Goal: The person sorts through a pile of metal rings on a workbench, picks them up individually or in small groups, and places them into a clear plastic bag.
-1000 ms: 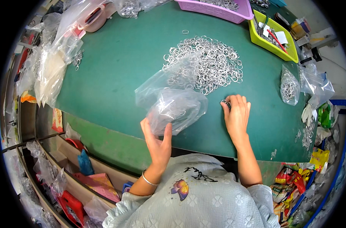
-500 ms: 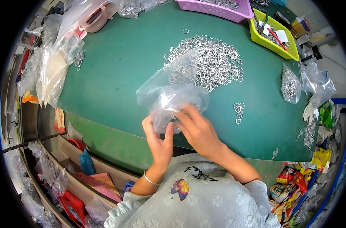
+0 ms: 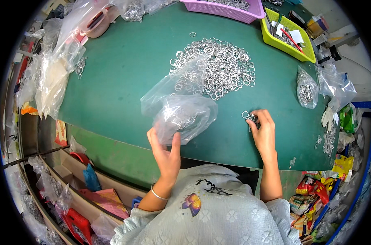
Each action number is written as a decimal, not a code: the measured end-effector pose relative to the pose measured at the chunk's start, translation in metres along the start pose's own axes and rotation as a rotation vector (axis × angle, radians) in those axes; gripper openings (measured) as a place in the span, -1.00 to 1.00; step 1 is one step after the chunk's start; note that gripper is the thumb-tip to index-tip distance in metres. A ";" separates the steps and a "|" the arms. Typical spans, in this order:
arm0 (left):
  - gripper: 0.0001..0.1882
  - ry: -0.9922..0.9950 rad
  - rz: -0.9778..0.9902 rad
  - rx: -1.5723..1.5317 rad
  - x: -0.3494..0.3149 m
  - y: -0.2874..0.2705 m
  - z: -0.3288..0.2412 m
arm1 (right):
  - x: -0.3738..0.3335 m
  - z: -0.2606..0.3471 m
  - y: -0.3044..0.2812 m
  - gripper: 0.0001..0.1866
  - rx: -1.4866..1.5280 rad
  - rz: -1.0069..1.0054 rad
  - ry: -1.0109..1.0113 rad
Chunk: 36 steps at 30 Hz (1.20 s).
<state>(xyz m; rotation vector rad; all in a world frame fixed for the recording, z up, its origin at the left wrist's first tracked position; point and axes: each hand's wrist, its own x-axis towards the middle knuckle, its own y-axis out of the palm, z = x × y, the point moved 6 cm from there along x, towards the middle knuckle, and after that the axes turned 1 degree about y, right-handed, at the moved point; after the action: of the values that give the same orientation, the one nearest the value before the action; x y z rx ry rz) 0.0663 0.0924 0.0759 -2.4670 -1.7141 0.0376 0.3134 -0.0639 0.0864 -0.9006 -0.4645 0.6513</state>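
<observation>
My left hand (image 3: 166,158) grips the lower edge of a clear plastic bag (image 3: 201,113), its thumb in front. The bag's mouth gapes, and several silver metal rings (image 3: 183,121) lie inside. Over to the right, my right hand (image 3: 265,136) is closed around a small cluster of metal rings (image 3: 245,115), thumb and fingers pinching them at the table surface. Beyond the bag spreads a large heap of loose silver rings (image 3: 230,67); a flap of clear plastic overlaps its left side.
The green tabletop (image 3: 116,85) carries a purple basket (image 3: 234,15) and a yellow-green basket (image 3: 289,49) at the back. A filled bag of rings (image 3: 307,90) stands at right. Plastic bags (image 3: 53,81) pile up on the left. Below are compartments with a red container (image 3: 77,224).
My right hand has left the plastic bag and moved right onto the small ring cluster, closing on it. My left hand stays at the bag, whose contents now show more clearly.
</observation>
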 end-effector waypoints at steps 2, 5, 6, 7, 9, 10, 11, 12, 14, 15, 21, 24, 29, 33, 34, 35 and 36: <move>-0.47 0.004 0.001 0.006 0.000 0.000 -0.001 | 0.001 0.001 -0.011 -0.74 0.143 -0.067 0.011; -0.47 0.014 0.001 0.017 -0.001 -0.001 -0.001 | 0.003 -0.008 -0.019 -0.85 0.263 -0.133 0.054; -0.47 0.015 0.001 0.014 -0.001 -0.001 -0.001 | 0.004 -0.013 -0.019 -0.87 0.299 -0.117 0.099; -0.47 0.015 0.001 0.012 -0.001 -0.001 -0.001 | 0.003 -0.023 -0.015 -0.87 0.403 -0.101 0.168; -0.47 0.005 0.006 -0.001 0.000 -0.001 0.000 | 0.003 -0.041 -0.005 -0.86 0.611 -0.067 0.302; -0.47 0.000 0.008 -0.007 0.000 -0.001 0.000 | 0.001 -0.046 -0.005 -0.85 0.692 -0.045 0.328; -0.47 -0.001 0.006 -0.010 0.000 -0.001 0.000 | 0.001 -0.046 -0.006 -0.84 0.773 -0.021 0.353; -0.47 -0.003 0.004 -0.014 0.000 -0.001 0.001 | 0.000 -0.046 -0.006 -0.83 0.854 0.005 0.378; -0.47 -0.008 0.004 -0.019 0.000 0.000 0.001 | 0.001 -0.047 -0.006 -0.82 0.826 -0.001 0.393; -0.47 -0.011 0.006 -0.020 -0.001 0.000 0.001 | 0.001 -0.048 -0.006 -0.82 0.816 -0.001 0.409; -0.47 -0.003 0.016 -0.019 0.000 0.000 0.000 | 0.001 -0.056 -0.009 -0.82 0.724 -0.039 0.429; -0.47 0.007 0.021 -0.002 0.000 0.000 -0.001 | 0.003 -0.058 -0.019 -0.83 0.460 -0.124 0.314; -0.48 0.005 0.021 0.005 0.000 0.001 -0.001 | 0.010 -0.040 -0.024 -0.81 0.082 -0.066 0.092; -0.47 0.023 0.021 0.013 0.000 0.000 0.001 | 0.019 -0.032 -0.020 -0.73 0.089 -0.080 0.100; -0.47 0.027 0.023 0.016 0.001 0.000 0.001 | 0.021 -0.030 -0.021 -0.72 0.101 -0.084 0.101; -0.47 0.021 0.020 0.010 0.001 0.000 0.001 | 0.023 -0.029 -0.018 -0.71 0.104 -0.077 0.058; -0.47 0.015 0.018 0.004 0.001 0.000 0.001 | 0.024 -0.029 -0.014 -0.70 0.108 -0.071 0.015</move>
<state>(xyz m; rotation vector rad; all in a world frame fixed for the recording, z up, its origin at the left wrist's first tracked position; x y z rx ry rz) 0.0667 0.0930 0.0747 -2.4737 -1.6849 0.0239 0.3531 -0.0700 0.0844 -0.7833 -0.4417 0.5989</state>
